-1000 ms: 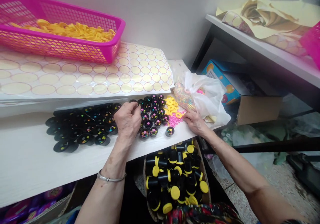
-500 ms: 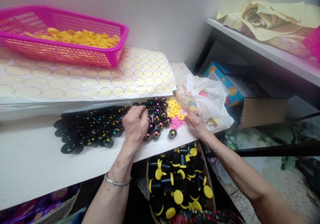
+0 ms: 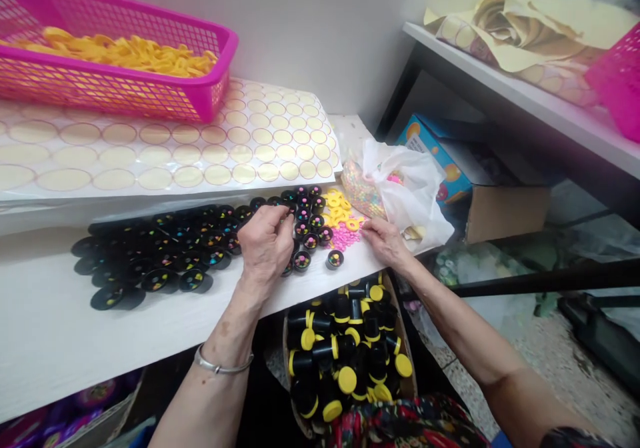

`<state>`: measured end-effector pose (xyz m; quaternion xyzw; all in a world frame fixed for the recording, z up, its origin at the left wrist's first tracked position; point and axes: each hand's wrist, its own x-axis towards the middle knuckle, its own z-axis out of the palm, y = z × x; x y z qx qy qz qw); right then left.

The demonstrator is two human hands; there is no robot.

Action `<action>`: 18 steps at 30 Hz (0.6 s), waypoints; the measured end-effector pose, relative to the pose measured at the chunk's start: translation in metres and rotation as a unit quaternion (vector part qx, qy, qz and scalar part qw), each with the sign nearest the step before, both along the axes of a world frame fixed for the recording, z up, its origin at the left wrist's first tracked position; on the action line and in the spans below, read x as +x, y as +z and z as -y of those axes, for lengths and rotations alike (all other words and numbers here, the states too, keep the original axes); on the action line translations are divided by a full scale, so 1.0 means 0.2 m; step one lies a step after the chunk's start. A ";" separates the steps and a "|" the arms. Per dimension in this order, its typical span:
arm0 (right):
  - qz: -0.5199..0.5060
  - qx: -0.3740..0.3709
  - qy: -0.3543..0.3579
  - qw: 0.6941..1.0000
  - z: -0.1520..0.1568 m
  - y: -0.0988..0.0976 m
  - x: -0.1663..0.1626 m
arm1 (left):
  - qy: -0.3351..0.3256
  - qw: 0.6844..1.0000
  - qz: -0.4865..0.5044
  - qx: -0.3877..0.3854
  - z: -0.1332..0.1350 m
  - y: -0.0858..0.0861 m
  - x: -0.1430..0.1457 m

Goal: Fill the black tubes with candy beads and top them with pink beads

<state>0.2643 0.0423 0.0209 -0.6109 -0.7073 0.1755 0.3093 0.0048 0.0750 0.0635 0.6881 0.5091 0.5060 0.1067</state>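
My left hand (image 3: 265,245), with a silver bangle on its wrist, is closed above the black cups (image 3: 165,251) standing in rows on the white table. Whatever its curled fingers hold is hidden. Small coloured beads show inside the cups, and several on the right have a pink piece on top. One bead-filled cup (image 3: 335,259) stands apart, nearer the front edge. My right hand (image 3: 386,241) rests at the right side of a pile of small pink pieces (image 3: 344,236), thumb and fingers pinched together. Anything in that pinch is too small to make out. Yellow rings (image 3: 336,208) lie just behind the pile.
A carton (image 3: 413,368) of black containers with yellow lids sits below the table edge. A plastic bag (image 3: 400,188) of beads stands behind my right hand. Sticker sheets (image 3: 280,135) and a pink basket (image 3: 200,95) of yellow pieces are at the back. A shelf (image 3: 500,68) juts in at right.
The whole view has shifted, so the table things appear further left and slightly higher. Both hands keep nearly the same places over the cups and beside the pink pieces.
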 end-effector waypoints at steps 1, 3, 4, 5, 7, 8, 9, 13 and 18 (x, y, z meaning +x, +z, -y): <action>0.004 0.001 0.008 1.000 0.01 0.00 0.00 | 0.001 1.000 -0.002 0.003 0.00 0.00 0.00; 0.037 0.003 0.007 0.999 0.03 -0.01 -0.01 | -0.001 1.000 -0.008 0.011 0.00 0.00 0.00; 0.061 0.004 -0.003 0.998 0.04 -0.01 -0.02 | -0.003 1.000 -0.010 0.015 0.00 -0.01 0.00; 0.088 0.003 -0.014 0.996 0.04 -0.01 -0.02 | -0.004 1.000 -0.013 0.017 0.00 -0.01 0.01; 0.143 0.004 -0.029 0.989 0.04 -0.02 -0.02 | -0.007 1.000 -0.016 0.018 0.00 -0.02 0.01; 0.165 0.007 -0.034 0.986 0.04 -0.02 -0.02 | -0.009 1.000 -0.014 0.014 0.00 -0.02 0.01; 0.177 0.012 -0.035 0.983 0.05 -0.02 -0.03 | -0.012 1.000 -0.010 0.008 0.01 -0.02 0.02; 0.056 0.046 -0.044 0.996 0.07 0.05 -0.08 | -0.048 0.995 0.072 -0.059 0.05 0.02 0.05; -0.208 -0.003 0.051 0.977 0.05 0.27 -0.31 | -0.192 0.874 0.306 -0.325 0.16 0.10 0.15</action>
